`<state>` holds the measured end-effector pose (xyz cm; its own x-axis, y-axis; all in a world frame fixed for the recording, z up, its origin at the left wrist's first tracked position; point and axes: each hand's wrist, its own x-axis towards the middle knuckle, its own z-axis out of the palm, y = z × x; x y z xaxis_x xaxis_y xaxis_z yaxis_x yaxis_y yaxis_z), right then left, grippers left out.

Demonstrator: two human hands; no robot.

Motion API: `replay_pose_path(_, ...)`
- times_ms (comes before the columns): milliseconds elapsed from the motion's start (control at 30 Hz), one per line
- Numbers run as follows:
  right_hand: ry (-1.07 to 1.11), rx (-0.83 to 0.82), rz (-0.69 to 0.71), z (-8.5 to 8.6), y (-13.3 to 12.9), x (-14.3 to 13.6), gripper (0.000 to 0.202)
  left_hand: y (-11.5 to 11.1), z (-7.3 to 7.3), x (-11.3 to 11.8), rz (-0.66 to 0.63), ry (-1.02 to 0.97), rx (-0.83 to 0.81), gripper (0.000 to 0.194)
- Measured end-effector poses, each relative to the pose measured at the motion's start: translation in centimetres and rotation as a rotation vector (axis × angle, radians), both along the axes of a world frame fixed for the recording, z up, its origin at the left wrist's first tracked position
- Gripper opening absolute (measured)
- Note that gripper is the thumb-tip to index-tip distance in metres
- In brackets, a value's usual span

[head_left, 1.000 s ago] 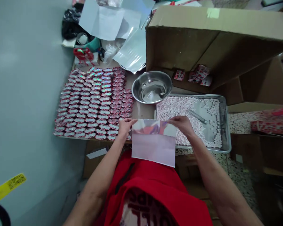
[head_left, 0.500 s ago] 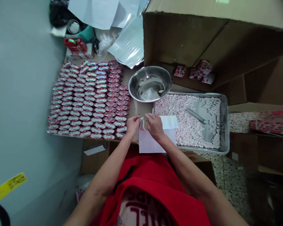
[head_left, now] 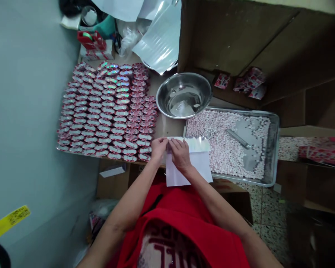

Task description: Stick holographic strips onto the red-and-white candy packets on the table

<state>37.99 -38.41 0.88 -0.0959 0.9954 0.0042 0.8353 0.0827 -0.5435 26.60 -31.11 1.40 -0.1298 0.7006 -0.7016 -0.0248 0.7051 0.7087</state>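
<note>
My left hand [head_left: 158, 148] is closed in a pinch at the upper left corner of a glossy sheet [head_left: 199, 144]. My right hand [head_left: 181, 154] bends its fingers over the same corner, close against the left fingertips. What lies directly between the fingertips is hidden. Under the glossy strip, plain white paper [head_left: 197, 167] hangs over the table's front edge. To the left stand tight rows of small red-and-white packets [head_left: 106, 115], their pale oval ends facing up. A metal tray [head_left: 276, 149] right of the paper is full of small pinkish-white pieces, with a metal scoop-like tool [head_left: 238, 139] lying on them.
A steel bowl [head_left: 184, 77] with a clear bag inside stands behind the hands. A large open cardboard box [head_left: 240, 37] holds a few red packets [head_left: 249, 81]. Plastic sheets [head_left: 159, 42] and a red tape dispenser [head_left: 91, 40] are at the back; a wall rises at left.
My hands have come together over the sheet's corner; the small pale curled piece seen between them is now covered. The camera view has shifted slightly, and the paper sits a little askew.
</note>
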Motion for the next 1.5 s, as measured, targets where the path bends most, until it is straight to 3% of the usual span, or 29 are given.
replay_pose_path(200, -0.036, -0.032, -0.076, 1.6, 1.7, 1.4, 0.021, 0.3, 0.9, -0.6, 0.028, -0.148, -0.075, 0.028)
replay_pose_path(300, -0.064, -0.011, -0.059, 3.0, 2.0, 1.7, 0.022, 0.9, 0.1, -0.2, 0.054, -0.192, -0.076, 0.033)
replay_pose_path(400, -0.005, -0.010, -0.040, 6.0, 1.1, 1.4, 0.024, 2.1, -1.5, 0.9, 0.067, -0.171, -0.035, 0.029)
replay_pose_path(533, 0.395, -0.175, -0.283, 11.3, -0.1, -0.2, 0.018, 3.1, -2.4, 0.8, 0.083, -0.124, 0.070, 0.026)
replay_pose_path(633, 0.918, -0.484, -0.464, 12.9, 1.1, -2.4, 0.026, 2.2, -0.9, -2.6, 0.101, -0.191, 0.179, 0.035)
replay_pose_path(733, 1.300, -0.719, -0.533, 11.2, 3.8, -5.5, 0.036, 0.9, 1.3, -8.2, 0.110, -0.455, -0.064, 0.056)
replay_pose_path(800, 1.402, -0.781, -0.564, 9.3, 5.2, -7.7, 0.039, 0.6, 2.4, -11.9, 0.127, -0.596, -0.255, 0.071)
replay_pose_path(867, 1.426, -0.787, -0.625, 7.7, 5.9, -9.8, 0.039, 0.7, 3.0, -15.0, 0.157, -0.639, -0.339, 0.076)
replay_pose_path(1067, 1.412, -0.804, -0.824, 6.2, 5.5, -15.1, 0.041, 1.7, 2.8, -20.4, 0.160, -0.534, -0.364, 0.047)
replay_pose_path(1233, 1.332, -0.762, -0.840, 5.2, 5.0, -18.5, 0.037, 1.5, 2.1, -23.3, 0.025, -0.422, -0.311, 0.037)
replay_pose_path(1333, 1.230, -0.720, -0.862, 4.4, 5.0, -19.8, 0.037, 1.7, 1.3, -24.4, 0.007, -0.358, -0.230, 0.036)
replay_pose_path(1400, 1.117, -0.660, -0.904, 3.7, 5.3, -20.4, 0.040, 2.1, 0.7, -24.8, -0.036, -0.223, -0.113, 0.029)
replay_pose_path(1500, 0.878, -0.526, -0.918, 2.0, 6.4, -20.8, 0.043, 3.3, -0.3, -25.2, -0.210, 0.158, 0.199, 0.014)
